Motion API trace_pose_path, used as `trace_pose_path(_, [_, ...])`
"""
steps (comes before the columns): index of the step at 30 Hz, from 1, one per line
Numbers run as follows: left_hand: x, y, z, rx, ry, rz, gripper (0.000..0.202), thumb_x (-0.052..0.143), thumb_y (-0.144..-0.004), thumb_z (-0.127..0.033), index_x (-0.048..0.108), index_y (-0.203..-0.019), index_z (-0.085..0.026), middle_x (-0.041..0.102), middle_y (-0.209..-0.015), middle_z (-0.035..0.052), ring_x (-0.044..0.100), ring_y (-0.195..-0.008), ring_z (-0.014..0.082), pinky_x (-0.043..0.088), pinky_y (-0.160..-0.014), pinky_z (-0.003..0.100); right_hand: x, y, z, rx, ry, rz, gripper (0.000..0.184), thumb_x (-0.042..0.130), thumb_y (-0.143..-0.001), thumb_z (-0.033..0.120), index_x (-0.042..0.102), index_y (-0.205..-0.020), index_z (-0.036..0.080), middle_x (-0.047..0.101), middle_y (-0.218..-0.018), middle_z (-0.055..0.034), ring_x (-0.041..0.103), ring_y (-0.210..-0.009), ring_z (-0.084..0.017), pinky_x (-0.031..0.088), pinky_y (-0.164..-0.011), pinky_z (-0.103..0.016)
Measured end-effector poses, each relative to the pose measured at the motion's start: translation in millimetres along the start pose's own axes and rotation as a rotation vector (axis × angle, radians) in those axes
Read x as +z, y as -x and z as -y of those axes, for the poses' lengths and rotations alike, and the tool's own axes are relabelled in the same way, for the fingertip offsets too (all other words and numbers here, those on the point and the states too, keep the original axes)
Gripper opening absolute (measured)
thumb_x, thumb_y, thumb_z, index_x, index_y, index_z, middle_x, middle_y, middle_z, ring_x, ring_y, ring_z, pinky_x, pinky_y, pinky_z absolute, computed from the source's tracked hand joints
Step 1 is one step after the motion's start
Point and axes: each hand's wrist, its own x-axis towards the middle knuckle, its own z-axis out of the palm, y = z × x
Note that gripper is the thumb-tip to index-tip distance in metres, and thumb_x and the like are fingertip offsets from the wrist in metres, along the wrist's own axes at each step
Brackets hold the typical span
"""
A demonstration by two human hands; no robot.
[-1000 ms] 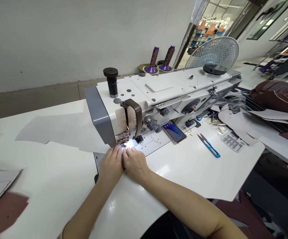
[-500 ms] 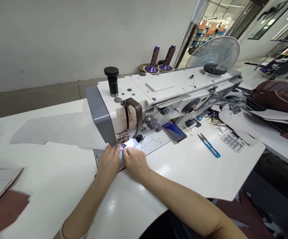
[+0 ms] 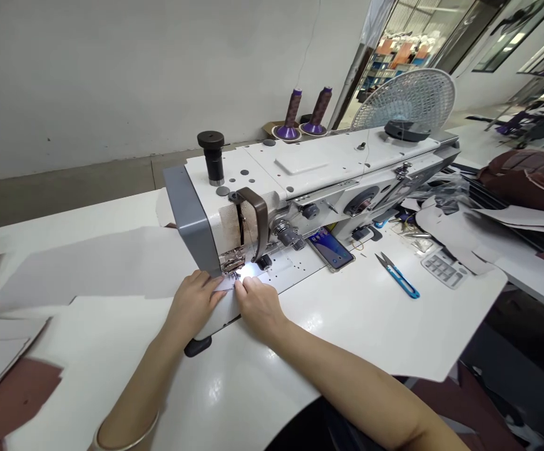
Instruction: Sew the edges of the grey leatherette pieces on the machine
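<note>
A light grey sheet (image 3: 97,263) of thin, flexible-looking material stretches across the table to the left and runs under the head of a white sewing machine (image 3: 248,169). My left hand (image 3: 194,304) has its fingers and thumb closed at the sheet's near edge, left of the lit presser foot (image 3: 235,273). Close by on the right, my right hand (image 3: 260,307) is bent into a pinch at the sheet, its fingertips just in front of the foot. The needle and the edge under my fingertips are too small to make out.
Blue thread snips (image 3: 398,275), a phone (image 3: 332,248) and a clear tray (image 3: 443,269) lie right of the machine. Two brown thread cones (image 3: 292,116) and a fan (image 3: 407,100) stand behind. Brown pieces (image 3: 22,394) lie at the left; a dark knob (image 3: 198,346) juts beneath the machine bed.
My left hand has shifted left and its thumb has spread from the fingers. The grey sheet has slid left and toward me. My right hand stays nearly in place.
</note>
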Motion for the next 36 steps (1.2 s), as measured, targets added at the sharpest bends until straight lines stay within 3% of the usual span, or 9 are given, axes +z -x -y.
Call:
trace_pose_path(8, [-9.5, 1.2, -29.4, 0.058, -0.145, 0.135, 0.031, 0.037, -0.080, -0.003, 0.062, -0.095, -0.014, 0.064, -0.093, 0.0130, 0.057, -0.086, 0.0237, 0.048, -0.072, 0.035, 2.1, -1.0, -3.0, 0.035, -0.031, -0.038, 0.014, 0.042, -0.089, 0.011, 0.053, -0.093, 0.019, 0.056, -0.083, -0.0034, 0.048, -0.073, -0.015, 0.024, -0.053, -0.028])
trace_pose_path(12, [-3.3, 0.5, -38.2, -0.012, -0.178, 0.053, 0.030, 0.033, -0.084, -0.005, 0.062, -0.087, -0.014, 0.063, -0.088, 0.0129, 0.055, -0.079, 0.0225, 0.047, -0.072, 0.037, 1.4, -1.7, -2.7, 0.042, -0.072, -0.073, 0.011, 0.046, -0.091, 0.017, 0.056, -0.089, 0.021, 0.056, -0.083, -0.0012, 0.047, -0.071, -0.014, 0.020, -0.052, -0.028])
trace_pose_path(17, [5.9, -0.3, -30.9, -0.090, -0.078, -0.056, 0.026, 0.038, -0.090, -0.018, 0.062, -0.079, -0.016, 0.059, -0.078, 0.0097, 0.051, -0.076, 0.0222, 0.044, -0.069, 0.036, 3.4, -7.1, -4.6, 0.097, -0.196, -0.106, 0.021, 0.043, -0.095, 0.027, 0.061, -0.083, 0.023, 0.057, -0.079, 0.0000, 0.049, -0.070, -0.011, 0.018, -0.052, -0.026])
trace_pose_path(22, [14.1, 1.7, -23.9, -0.133, 0.126, -0.157, 0.025, 0.038, -0.092, -0.020, 0.062, -0.096, -0.017, 0.059, -0.081, 0.0066, 0.050, -0.077, 0.0194, 0.044, -0.070, 0.032, 3.6, -14.1, -6.8, 0.162, -0.390, -0.137, 0.021, 0.043, -0.093, 0.024, 0.062, -0.084, 0.023, 0.062, -0.081, 0.0018, 0.053, -0.073, -0.010, 0.025, -0.058, -0.023])
trace_pose_path(30, [11.5, 2.8, -27.4, -0.120, 0.013, -0.021, 0.033, 0.039, -0.085, -0.007, 0.065, -0.096, -0.022, 0.060, -0.083, 0.0063, 0.048, -0.077, 0.0210, 0.040, -0.069, 0.033, 4.7, -16.9, -4.4, 0.285, -0.311, -0.053, 0.012, 0.048, -0.088, 0.024, 0.057, -0.081, 0.020, 0.061, -0.078, 0.0011, 0.052, -0.068, -0.012, 0.022, -0.054, -0.025])
trace_pose_path(36, [8.0, 0.3, -29.1, -0.149, 0.019, 0.033, 0.033, 0.039, -0.085, -0.009, 0.066, -0.096, -0.023, 0.060, -0.082, 0.0059, 0.049, -0.077, 0.0205, 0.040, -0.069, 0.032, 10.6, -3.1, -4.5, 0.081, -0.124, -0.105, 0.020, 0.039, -0.094, 0.021, 0.058, -0.090, 0.021, 0.058, -0.081, -0.0013, 0.049, -0.068, -0.012, 0.017, -0.051, -0.028])
